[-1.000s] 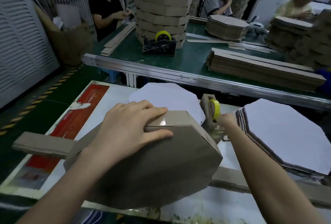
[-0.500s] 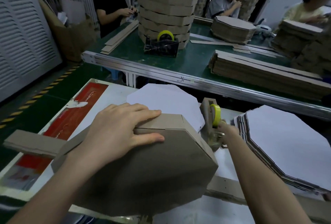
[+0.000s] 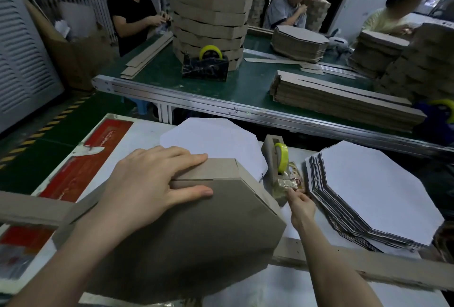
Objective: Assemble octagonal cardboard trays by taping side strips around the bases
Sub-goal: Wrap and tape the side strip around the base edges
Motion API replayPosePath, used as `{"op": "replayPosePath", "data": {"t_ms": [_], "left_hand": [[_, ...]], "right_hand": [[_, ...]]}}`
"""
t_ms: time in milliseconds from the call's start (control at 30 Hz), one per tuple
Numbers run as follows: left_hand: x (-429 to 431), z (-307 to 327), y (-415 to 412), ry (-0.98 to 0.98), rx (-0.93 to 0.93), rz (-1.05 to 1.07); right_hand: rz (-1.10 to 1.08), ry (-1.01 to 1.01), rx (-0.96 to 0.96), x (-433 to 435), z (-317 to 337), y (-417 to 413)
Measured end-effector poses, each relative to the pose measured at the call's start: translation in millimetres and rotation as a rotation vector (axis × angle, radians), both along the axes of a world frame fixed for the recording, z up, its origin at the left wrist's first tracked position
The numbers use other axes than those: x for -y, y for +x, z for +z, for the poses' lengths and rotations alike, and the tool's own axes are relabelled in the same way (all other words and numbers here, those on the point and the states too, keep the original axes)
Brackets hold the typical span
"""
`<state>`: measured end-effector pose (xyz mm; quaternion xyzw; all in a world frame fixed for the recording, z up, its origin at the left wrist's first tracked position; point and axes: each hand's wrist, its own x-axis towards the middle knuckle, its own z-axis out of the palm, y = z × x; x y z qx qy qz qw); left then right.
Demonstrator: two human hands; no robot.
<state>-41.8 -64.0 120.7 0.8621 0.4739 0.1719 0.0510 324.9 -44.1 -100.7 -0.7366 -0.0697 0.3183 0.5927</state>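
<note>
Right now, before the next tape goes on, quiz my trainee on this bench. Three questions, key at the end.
1. True or false: the left hand rests on the cardboard tray with straight fingers laid over its side strip.
2. The right hand reaches to: A the tape dispenser; B a pair of scissors; C a marker pen.
3. Fill in: the tape roll in that dispenser is ____ in colour.
Key: 1 true; 2 A; 3 yellow.
</note>
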Motion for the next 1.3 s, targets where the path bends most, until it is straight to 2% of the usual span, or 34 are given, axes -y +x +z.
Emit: {"op": "replayPosePath", "data": {"t_ms": [133,233,400,500,600,733,833,900,1100,1300], "left_hand": [[0.4,1.2,0.7,-0.029,-0.030,0.006],[0.4,4.4,1.2,-0.048,-0.056,0.009],[5.4,11.7,-0.4,-0.059,-0.149,-0.009],[12.2,13.8,2.8,-0.081,-0.136,-0.065],[19.9,10.2,3.0,-0.157,-0.059,-0.114],[22.7,5.8,-4.0,-0.193,0.061,-0.106],[24.6,4.1,-5.9,-0.194,0.093,-0.089],[27.0,3.0,-6.3,-0.188,0.114,-0.091],[33.9,0.2,-8.0,-0.120,0.134,-0.128],[37.0,-2.0,-8.1,-0.100,0.135,-0.155]], "right_hand": [[0.052,-0.116,0.045,15.6,-10.0,4.9],[0.305,-0.193,0.132,16.2,7.1,-14.2],[0.710,-0.171,0.410,-1.0,87.6,-55.6],[0.861,-0.109,0.498,-2.8,139.1,-77.8],[0.905,0.061,0.583,5.7,189.0,-96.3],[1.023,0.312,0.447,28.9,242.5,-119.4],[1.165,0.365,0.412,46.7,263.3,-134.9],[1.245,0.328,0.442,54.3,268.4,-143.1],[1.323,0.039,0.627,60.5,266.8,-147.9],[1.280,-0.023,0.686,61.9,264.2,-141.6]]}}
